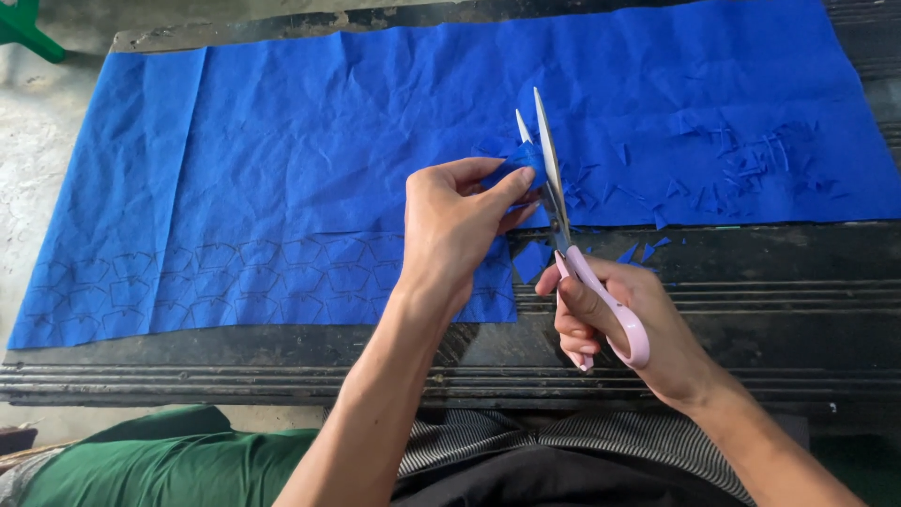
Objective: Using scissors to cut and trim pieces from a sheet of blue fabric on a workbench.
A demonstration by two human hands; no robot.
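A large sheet of blue fabric [310, 131] lies spread over a dark wooden bench [751, 291]. Its lower left part bears rows of drawn outline shapes [206, 277]. My left hand [455, 225] pinches a small blue fabric piece [523, 161] above the sheet's cut edge. My right hand [624, 324] holds pink-handled scissors [563, 211], blades parted and pointing away from me, closing around that small piece.
Several small blue scraps [741, 160] lie scattered on the fabric to the right, and a few [643, 252] on the bare bench. A green object [28, 28] sits at the top left corner. My lap, in green and striped cloth [526, 441], is below the bench edge.
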